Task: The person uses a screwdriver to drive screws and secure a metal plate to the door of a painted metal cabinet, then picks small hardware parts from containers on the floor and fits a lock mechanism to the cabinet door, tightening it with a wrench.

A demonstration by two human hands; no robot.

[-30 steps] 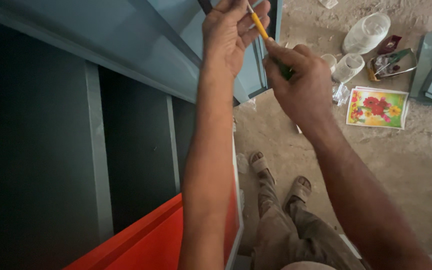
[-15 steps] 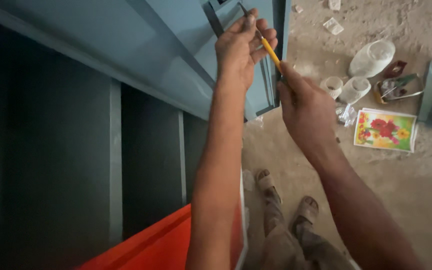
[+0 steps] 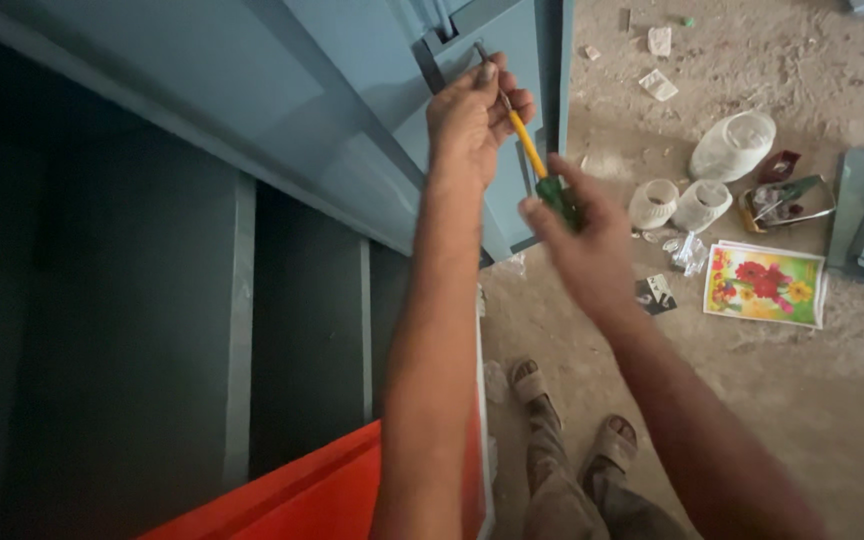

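Two hands, left hand (image 3: 472,115) pinching screwdriver (image 3: 527,150) shaft, right hand (image 3: 577,235) gripping its handle (green), against blue door (image 3: 352,100).

Probably a workshop: dusty floor (image 3: 772,400), blue metal cabinet (image 3: 282,90).

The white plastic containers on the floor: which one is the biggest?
The white ribbed jar lying farthest from the person's feet; the two small white cups beside it are smaller.

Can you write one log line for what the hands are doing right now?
left hand: steadies shaft | right hand: grips yellow-and-green-handled screwdriver | tip: at blue-grey metal cabinet door
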